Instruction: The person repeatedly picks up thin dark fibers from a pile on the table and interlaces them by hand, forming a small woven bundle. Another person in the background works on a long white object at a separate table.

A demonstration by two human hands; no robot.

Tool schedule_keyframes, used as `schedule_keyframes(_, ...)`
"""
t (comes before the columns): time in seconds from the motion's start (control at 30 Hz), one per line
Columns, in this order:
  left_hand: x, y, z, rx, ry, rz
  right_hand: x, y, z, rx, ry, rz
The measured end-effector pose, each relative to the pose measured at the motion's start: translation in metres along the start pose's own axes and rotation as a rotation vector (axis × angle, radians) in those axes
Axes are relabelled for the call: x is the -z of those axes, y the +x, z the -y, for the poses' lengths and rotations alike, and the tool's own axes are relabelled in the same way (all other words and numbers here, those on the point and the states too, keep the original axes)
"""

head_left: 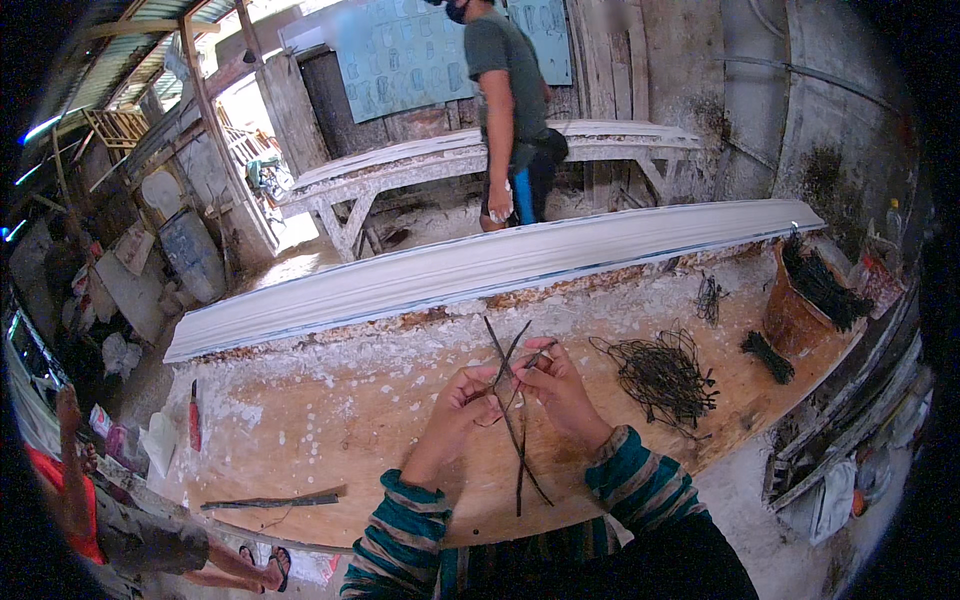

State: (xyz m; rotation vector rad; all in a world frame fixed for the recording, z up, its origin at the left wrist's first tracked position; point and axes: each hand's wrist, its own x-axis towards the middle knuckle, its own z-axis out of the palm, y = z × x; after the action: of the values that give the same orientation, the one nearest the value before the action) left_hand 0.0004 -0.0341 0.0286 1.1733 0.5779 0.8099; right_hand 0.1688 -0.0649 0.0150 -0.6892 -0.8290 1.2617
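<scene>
Two thin dark sticks (521,462) cross in an X in front of me, above the wooden table (380,430). My left hand (462,408) pinches them near the crossing. My right hand (562,392) is closed just beside it, fingertips together on a small dark strand whose kind I cannot make out. A thin loop shows under the left fingers. Right of my hands lies a tangled pile of black wire-like ties (668,380), with a smaller bunch (708,298) behind it. More dark sticks (270,500) lie at the table's near left.
A long white moulding (480,262) runs along the table's far side. At the right stand a brown bucket (790,305) of black bundles and a loose bundle (768,358). A red tool (195,415) lies left. One person (512,110) is beyond the table, another (130,520) at lower left.
</scene>
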Motion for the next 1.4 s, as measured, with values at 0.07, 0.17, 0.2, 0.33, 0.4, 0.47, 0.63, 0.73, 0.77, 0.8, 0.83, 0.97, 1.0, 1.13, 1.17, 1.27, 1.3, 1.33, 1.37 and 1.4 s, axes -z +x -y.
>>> schedule_keyframes(0.07,0.003,0.001,0.001,-0.009,-0.014,-0.006,-0.002,-0.001,0.0,-0.041,0.013,0.031)
schedule_keyframes(0.17,0.004,0.001,-0.001,-0.01,-0.039,0.022,-0.009,-0.005,0.001,-0.13,-0.049,0.095)
schedule_keyframes(0.2,0.002,0.001,-0.003,-0.007,-0.042,0.016,-0.01,-0.006,0.002,-0.166,-0.069,0.101)
schedule_keyframes(0.33,0.007,0.007,-0.003,-0.013,0.018,-0.028,-0.007,-0.001,0.001,-0.157,-0.021,0.07)
schedule_keyframes(0.4,0.014,0.012,0.002,-0.003,0.035,-0.062,-0.005,0.001,0.007,-0.075,0.035,0.088)
schedule_keyframes(0.47,0.019,0.015,0.006,0.027,0.002,-0.098,-0.004,0.002,0.013,-0.016,0.113,0.097)
schedule_keyframes(0.63,0.028,0.02,0.01,-0.006,-0.01,-0.238,-0.001,0.002,0.028,0.059,0.199,0.101)
schedule_keyframes(0.73,0.032,0.021,0.011,-0.026,-0.034,-0.289,0.0,0.002,0.026,0.058,0.241,0.178)
schedule_keyframes(0.77,0.034,0.022,0.012,-0.035,-0.04,-0.299,-0.001,0.001,0.024,0.063,0.213,0.191)
schedule_keyframes(0.8,0.035,0.022,0.012,-0.027,-0.042,-0.299,-0.001,0.0,0.022,0.069,0.184,0.204)
schedule_keyframes(0.83,0.036,0.022,0.012,-0.019,-0.045,-0.299,-0.001,-0.001,0.021,0.075,0.154,0.217)
schedule_keyframes(0.97,0.036,0.022,0.01,-0.027,-0.002,-0.292,0.003,0.001,0.02,0.109,-0.281,0.218)
schedule_keyframes(1.0,0.034,0.021,0.008,-0.036,0.013,-0.286,0.001,0.002,0.021,0.094,-0.377,0.186)
schedule_keyframes(1.13,0.025,0.019,0.004,-0.082,0.066,-0.165,-0.004,0.003,0.012,0.266,-0.83,-0.014)
schedule_keyframes(1.17,0.025,0.019,0.004,-0.095,0.077,-0.111,-0.005,0.004,0.011,0.23,-0.79,-0.054)
schedule_keyframes(1.27,0.009,0.01,-0.005,-0.075,0.062,0.014,-0.001,0.007,0.006,0.181,-0.745,-0.189)
schedule_keyframes(1.3,0.01,0.008,-0.006,-0.06,0.04,0.112,0.006,0.011,0.003,0.206,-0.778,-0.245)
schedule_keyframes(1.33,0.011,0.006,-0.007,-0.045,0.017,0.209,0.013,0.013,0.001,0.232,-0.81,-0.301)
schedule_keyframes(1.37,0.012,0.005,-0.008,-0.029,-0.006,0.306,0.02,0.015,0.002,0.238,-0.832,-0.304)
schedule_keyframes(1.4,0.01,0.004,-0.009,-0.09,0.008,0.269,0.024,0.017,0.006,0.244,-0.853,-0.304)
